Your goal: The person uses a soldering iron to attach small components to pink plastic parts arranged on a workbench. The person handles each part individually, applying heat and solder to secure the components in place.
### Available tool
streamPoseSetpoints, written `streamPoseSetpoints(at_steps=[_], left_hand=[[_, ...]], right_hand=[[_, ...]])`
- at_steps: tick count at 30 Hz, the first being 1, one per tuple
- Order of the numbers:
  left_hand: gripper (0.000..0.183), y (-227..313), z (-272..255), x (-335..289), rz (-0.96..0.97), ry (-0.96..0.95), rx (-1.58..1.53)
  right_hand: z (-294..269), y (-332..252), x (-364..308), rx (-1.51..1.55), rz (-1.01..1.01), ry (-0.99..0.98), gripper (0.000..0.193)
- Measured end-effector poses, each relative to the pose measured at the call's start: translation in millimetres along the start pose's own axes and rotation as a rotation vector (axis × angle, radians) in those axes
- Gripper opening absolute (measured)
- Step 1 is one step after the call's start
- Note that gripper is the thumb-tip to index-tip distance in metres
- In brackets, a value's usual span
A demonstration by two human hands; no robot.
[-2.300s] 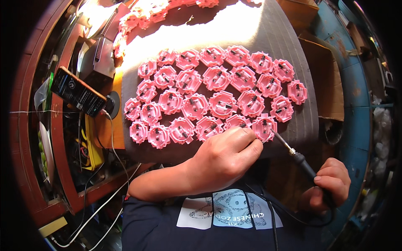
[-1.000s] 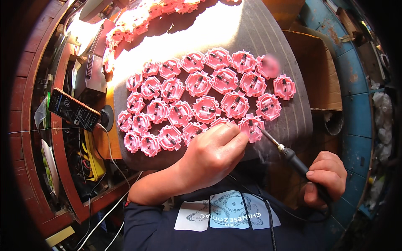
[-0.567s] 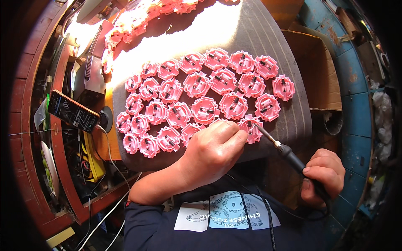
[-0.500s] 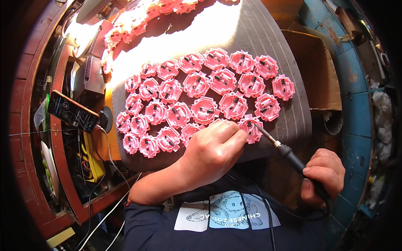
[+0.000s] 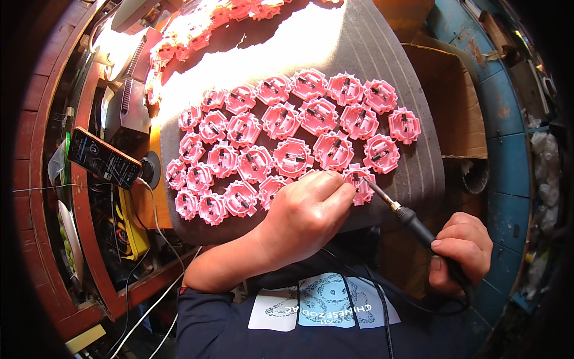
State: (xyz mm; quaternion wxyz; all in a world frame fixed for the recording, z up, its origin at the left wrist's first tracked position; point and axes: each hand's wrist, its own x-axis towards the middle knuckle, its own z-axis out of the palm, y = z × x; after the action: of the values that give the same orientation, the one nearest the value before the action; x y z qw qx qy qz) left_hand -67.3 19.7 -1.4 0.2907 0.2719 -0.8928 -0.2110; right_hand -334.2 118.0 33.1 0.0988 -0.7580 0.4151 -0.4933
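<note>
My right hand (image 5: 463, 246) is closed around the dark handle of a soldering iron (image 5: 415, 225). The iron's thin metal tip slants up to the left and reaches the right edge of a pink plastic part (image 5: 360, 190), which has small black pieces inside. My left hand (image 5: 312, 204) is pinched closed just left of that part. What its fingers hold, if anything, is hidden behind the knuckles. Several more pink plastic parts (image 5: 293, 158) of the same kind lie in rough rows beyond my hands, their open sides up with black pieces across the middle.
A dark grey striped mat (image 5: 412, 179) lies under the parts, its far side in glaring sunlight. More pink parts (image 5: 191, 33) pile along the far left. A phone (image 5: 104, 158) stands at the left near cables. An open cardboard box (image 5: 451, 102) is on the right.
My left hand has shifted very slightly to the right. The soldering iron and my right hand have stayed almost still.
</note>
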Motion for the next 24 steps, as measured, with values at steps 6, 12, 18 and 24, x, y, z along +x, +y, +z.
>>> streamPoseSetpoints(at_steps=[6,12,18,24], left_hand=[[0.027,1,0,3,0.009,0.012,-0.002],[0.028,4,-9,-5,-0.002,0.066,0.004],[0.029,4,-6,-10,0.026,0.042,-0.003],[0.028,4,-8,-11,0.013,0.0,-0.006]], right_hand=[[-3,-3,1,-0.008,0.012,0.0,0.027],[-4,-4,-1,0.007,0.021,0.005,0.028],[-4,-8,-2,-0.004,0.031,-0.039,0.026],[-5,-7,2,0.026,0.018,-0.084,0.026]])
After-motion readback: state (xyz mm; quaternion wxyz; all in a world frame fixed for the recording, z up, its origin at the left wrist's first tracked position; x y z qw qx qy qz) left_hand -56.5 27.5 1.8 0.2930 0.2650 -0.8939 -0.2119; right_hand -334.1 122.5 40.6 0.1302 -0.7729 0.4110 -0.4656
